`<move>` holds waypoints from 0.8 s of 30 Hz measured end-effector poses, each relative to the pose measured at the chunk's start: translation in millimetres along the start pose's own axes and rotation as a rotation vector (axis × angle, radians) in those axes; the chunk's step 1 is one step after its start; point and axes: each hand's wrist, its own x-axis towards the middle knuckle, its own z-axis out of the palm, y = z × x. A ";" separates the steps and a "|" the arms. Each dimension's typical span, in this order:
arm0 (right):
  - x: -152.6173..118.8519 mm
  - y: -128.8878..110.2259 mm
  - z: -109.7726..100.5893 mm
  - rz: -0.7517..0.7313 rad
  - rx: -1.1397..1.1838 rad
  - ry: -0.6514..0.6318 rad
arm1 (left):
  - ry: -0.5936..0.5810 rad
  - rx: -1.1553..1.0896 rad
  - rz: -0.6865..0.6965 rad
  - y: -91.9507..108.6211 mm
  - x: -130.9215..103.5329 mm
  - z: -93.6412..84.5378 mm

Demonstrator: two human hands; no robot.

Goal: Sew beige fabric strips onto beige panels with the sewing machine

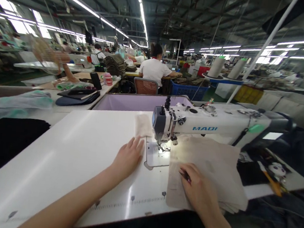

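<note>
My left hand (pixel 129 158) lies flat on the white sewing table (pixel 91 151), fingers stretched out. Its fingertips reach the near edge of a small beige fabric piece (pixel 143 125). My right hand (pixel 200 188) rests on a stack of beige fabric panels (pixel 214 164) to the right of the needle. Its fingers are curled around small dark thread snips (pixel 185 175), mostly hidden in the palm. Between the hands, the sewing machine (pixel 207 125) has its lit presser foot (pixel 162 147) over the needle plate (pixel 154 159), with no fabric visible under it.
A lilac-lined bin (pixel 126 102) stands behind the table. Dark pouches (pixel 79 95) lie on the side table at left. Orange-handled scissors (pixel 272 179) are at far right. Thread cones (pixel 216 67) stand behind the machine. A co-worker in white (pixel 154 70) sits ahead, back turned.
</note>
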 end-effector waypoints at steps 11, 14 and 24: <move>-21.8 -8.1 -15.9 0.138 -0.189 -0.043 | 0.154 -0.114 0.049 -8.9 -1.6 49.7; -21.3 -23.7 -1.7 0.185 -0.275 -0.051 | 0.163 -0.130 0.053 -9.7 -0.7 48.2; -16.8 -3.3 -7.7 0.111 -0.114 0.048 | 0.147 -0.119 0.332 1.2 -6.7 28.6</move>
